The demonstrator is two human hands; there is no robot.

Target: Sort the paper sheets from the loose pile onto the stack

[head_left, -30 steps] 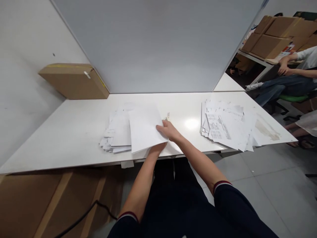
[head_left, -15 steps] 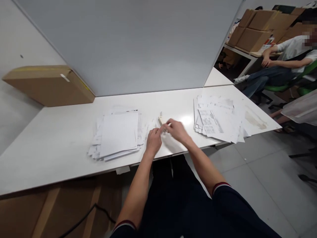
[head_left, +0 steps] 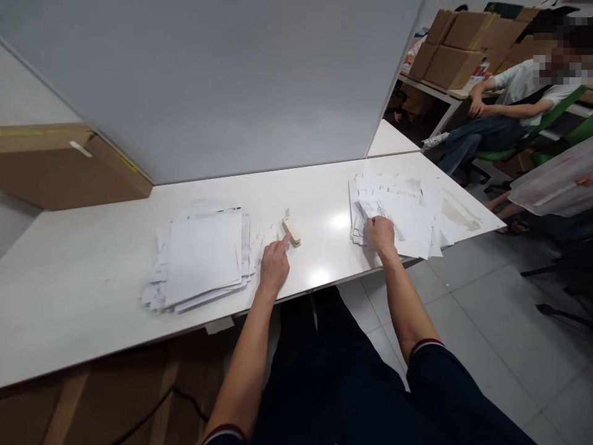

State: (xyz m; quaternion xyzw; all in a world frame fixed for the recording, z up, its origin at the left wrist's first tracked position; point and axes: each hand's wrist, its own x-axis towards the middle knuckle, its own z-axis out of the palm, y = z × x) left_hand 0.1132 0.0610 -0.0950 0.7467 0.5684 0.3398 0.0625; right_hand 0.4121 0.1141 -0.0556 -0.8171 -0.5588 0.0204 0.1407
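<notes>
A small cream stapler [head_left: 291, 232] lies on the white table between two paper stacks. My left hand [head_left: 275, 264] rests beside it, its index finger stretched out and touching the stapler's side; it holds nothing. Over the right paper stack [head_left: 407, 213], my right hand [head_left: 381, 233] is closed on the left edge of a printed sheet of paper [head_left: 377, 209]. That sheet's edge looks slightly raised, and its lower left part is hidden by the hand. The left paper stack [head_left: 204, 256], with a blank sheet on top, sits left of my left hand.
A grey-white panel [head_left: 222, 86] stands along the back of the white table [head_left: 92, 272]. A cardboard box [head_left: 69, 167] leans at the back left. Beyond the table's right end a person [head_left: 523, 93] sits near stacked cartons [head_left: 463, 49], with another person's clothing [head_left: 551, 179] nearer.
My right hand has left the stapler, moved right to the right stack and taken hold of a sheet. My left hand stays by the stapler, its index finger now extended. The view has shifted slightly.
</notes>
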